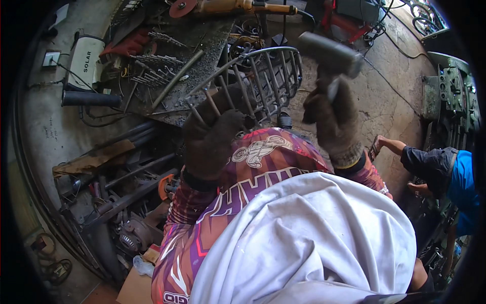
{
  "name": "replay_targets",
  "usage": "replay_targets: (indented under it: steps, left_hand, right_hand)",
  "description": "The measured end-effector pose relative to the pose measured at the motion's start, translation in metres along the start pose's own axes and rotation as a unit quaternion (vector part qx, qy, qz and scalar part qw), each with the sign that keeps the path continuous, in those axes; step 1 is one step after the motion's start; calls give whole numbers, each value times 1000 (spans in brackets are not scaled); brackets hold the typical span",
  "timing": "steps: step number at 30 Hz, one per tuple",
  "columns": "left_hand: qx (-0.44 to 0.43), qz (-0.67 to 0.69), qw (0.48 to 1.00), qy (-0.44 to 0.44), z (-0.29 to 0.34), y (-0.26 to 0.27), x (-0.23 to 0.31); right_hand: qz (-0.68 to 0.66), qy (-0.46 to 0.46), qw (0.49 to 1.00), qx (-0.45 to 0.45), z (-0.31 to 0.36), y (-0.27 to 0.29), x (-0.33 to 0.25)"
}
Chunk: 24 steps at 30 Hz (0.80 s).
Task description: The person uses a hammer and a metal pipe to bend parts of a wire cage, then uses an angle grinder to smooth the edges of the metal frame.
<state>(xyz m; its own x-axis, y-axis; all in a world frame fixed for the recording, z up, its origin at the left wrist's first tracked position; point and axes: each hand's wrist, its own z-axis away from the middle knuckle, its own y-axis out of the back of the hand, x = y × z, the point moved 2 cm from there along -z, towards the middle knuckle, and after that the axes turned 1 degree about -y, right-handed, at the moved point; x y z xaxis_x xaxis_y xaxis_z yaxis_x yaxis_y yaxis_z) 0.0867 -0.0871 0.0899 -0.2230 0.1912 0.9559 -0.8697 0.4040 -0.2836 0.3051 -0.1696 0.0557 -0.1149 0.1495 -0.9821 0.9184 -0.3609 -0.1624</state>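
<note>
A metal rack of welded bars with a curved outer rim lies at the edge of the dark workbench and juts over it. My left hand, in a dark work glove, is closed around the near left part of this rack. Raised to the right of the rack, my gloved right hand grips the handle of a hammer. The hammer's heavy grey head is up in the air and slightly blurred, apart from the rack. My left fingers partly hide the rack's near bars.
On the workbench lie several welding rods, a metal tube, red gloves and an angle grinder. Metal stock fills a shelf at left. A person in blue is at right, near a machine. Cables cross the floor.
</note>
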Motion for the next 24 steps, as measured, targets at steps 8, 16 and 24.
replay_targets:
  steps: [8, 16, 24]
  left_hand:
    - [-30, 45, 998, 19, 3, 14, -8]
    - [-44, 74, 994, 66, -4, 8, -6]
    - [-376, -524, 672, -363, -41, -45, 23]
  right_hand:
    - [48, 95, 991, 77, -43, 16, -1]
    - [30, 12, 998, 49, -45, 24, 17]
    - [-69, -197, 978, 11, -59, 85, 33]
